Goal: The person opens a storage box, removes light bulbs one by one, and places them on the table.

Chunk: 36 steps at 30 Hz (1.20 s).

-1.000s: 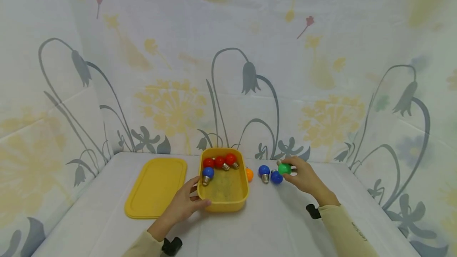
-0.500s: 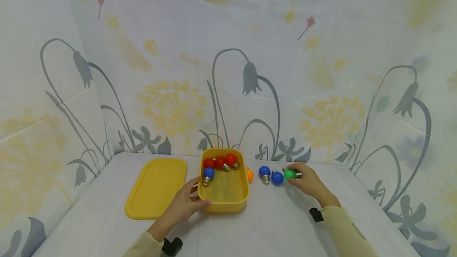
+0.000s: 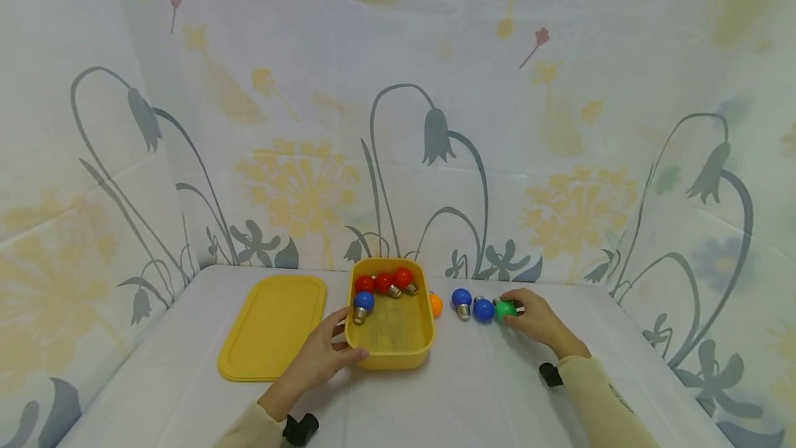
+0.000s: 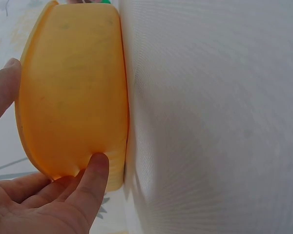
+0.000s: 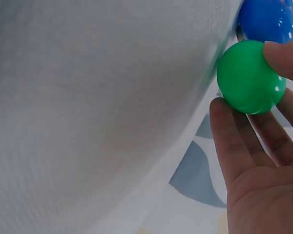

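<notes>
My right hand (image 3: pixel 535 316) pinches a green light bulb (image 3: pixel 505 310) between thumb and fingers, low over the tabletop. In the right wrist view, the round green bulb (image 5: pixel 249 75) is close beside a blue bulb (image 5: pixel 268 22). My left hand (image 3: pixel 320 355) holds a yellow plastic box (image 3: pixel 392 361) at its near left corner, thumb at the front rim and fingers along the side. Three red bulbs (image 3: pixel 383 283) and one blue bulb (image 3: pixel 363 301) with metal screw bases lie inside the box, toward its back and left.
Two blue bulbs (image 3: pixel 461 298) lie on the white cloth between the box and my right hand. An orange bulb (image 3: pixel 437 305) shows partly from behind the box's right wall. Left of the box lies a flat yellow lid (image 3: pixel 273 327). A patterned curtain (image 3: pixel 398 178) rises behind the table.
My right hand has carried the green bulb right and down, from over the right-hand blue bulb to beside it. The left hand and the box have stayed in place.
</notes>
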{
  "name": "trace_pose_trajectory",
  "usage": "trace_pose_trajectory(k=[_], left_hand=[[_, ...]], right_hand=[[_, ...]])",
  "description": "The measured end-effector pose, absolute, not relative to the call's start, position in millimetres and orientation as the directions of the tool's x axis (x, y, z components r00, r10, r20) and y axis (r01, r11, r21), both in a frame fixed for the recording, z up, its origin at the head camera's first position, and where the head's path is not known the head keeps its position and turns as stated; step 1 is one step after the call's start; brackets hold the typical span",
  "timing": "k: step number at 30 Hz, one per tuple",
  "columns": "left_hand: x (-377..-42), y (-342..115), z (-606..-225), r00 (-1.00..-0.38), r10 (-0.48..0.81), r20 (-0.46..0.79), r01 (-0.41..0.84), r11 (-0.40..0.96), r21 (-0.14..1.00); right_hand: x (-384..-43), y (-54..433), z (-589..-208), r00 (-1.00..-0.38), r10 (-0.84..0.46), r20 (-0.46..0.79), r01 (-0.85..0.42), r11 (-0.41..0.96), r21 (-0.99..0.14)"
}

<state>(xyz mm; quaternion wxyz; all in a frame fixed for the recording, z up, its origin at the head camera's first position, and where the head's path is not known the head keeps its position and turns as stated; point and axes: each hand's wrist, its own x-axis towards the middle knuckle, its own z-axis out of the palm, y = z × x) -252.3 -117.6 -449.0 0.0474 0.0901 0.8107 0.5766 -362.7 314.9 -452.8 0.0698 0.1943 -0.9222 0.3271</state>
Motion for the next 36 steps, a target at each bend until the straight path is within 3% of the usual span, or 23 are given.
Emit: trace_pose_trajectory(k=[14,36], left_hand=[[-251,-117,-448,-0.980,0.196,0.020,0.083,0.319,0.944],[-252,-118,-448,-0.976,0.214,0.042,0.105,0.294,0.950]], right_hand=[[-362,314,-452,-0.929,-0.312,0.200,-0.369,0.727,-0.580],[-361,290,-417,-0.878,-0.375,0.297,-0.478,0.718,-0.507]])
